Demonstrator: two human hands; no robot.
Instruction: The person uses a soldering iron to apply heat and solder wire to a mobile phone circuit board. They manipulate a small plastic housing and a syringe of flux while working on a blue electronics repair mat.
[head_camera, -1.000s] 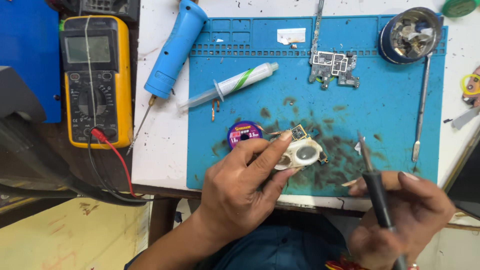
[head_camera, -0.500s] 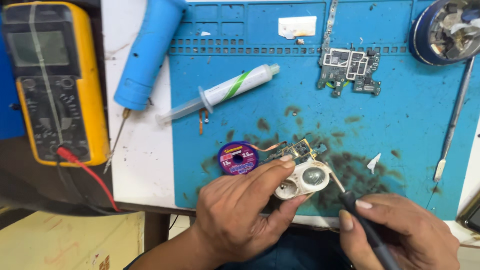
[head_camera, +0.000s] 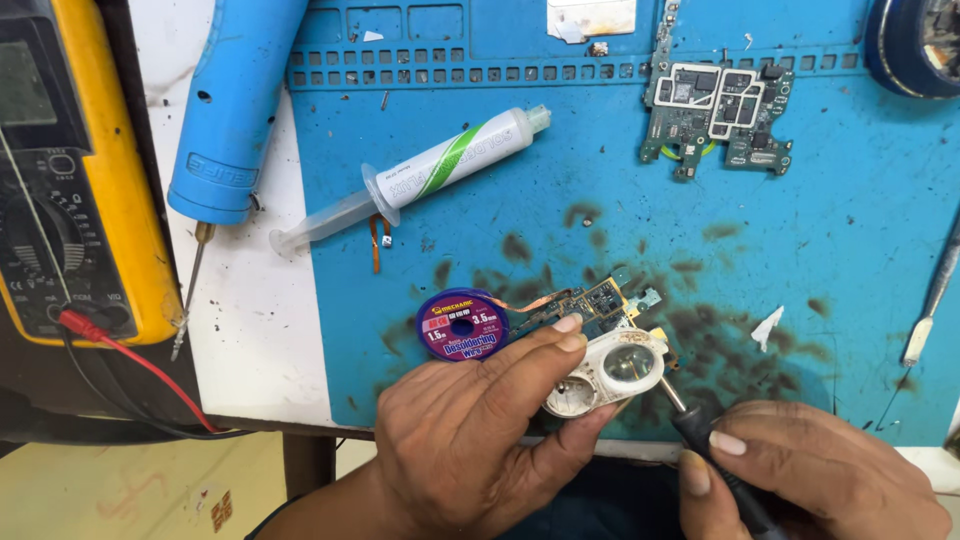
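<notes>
My left hand (head_camera: 480, 430) pinches a small white plastic housing (head_camera: 608, 372) with two round wells, thumb under it and fingers on top. A little green circuit board (head_camera: 600, 303) with a thin orange flex strip lies against the housing's far side. My right hand (head_camera: 810, 470) grips a black-handled soldering iron (head_camera: 700, 425); its metal tip touches the housing's right end. Both sit over the scorched front part of the blue work mat (head_camera: 850, 230).
A purple spool of desoldering wick (head_camera: 462, 324) lies just left of the fingers. Farther back are a flux syringe (head_camera: 420, 178), a blue desoldering pump (head_camera: 238, 100), a green phone board (head_camera: 718, 115), a yellow multimeter (head_camera: 75, 170) with a red lead, and a metal tool (head_camera: 930, 300) at right.
The view has closed in on the mat. My right hand has brought the iron's tip down and left until it meets the white housing. My left hand keeps its hold.
</notes>
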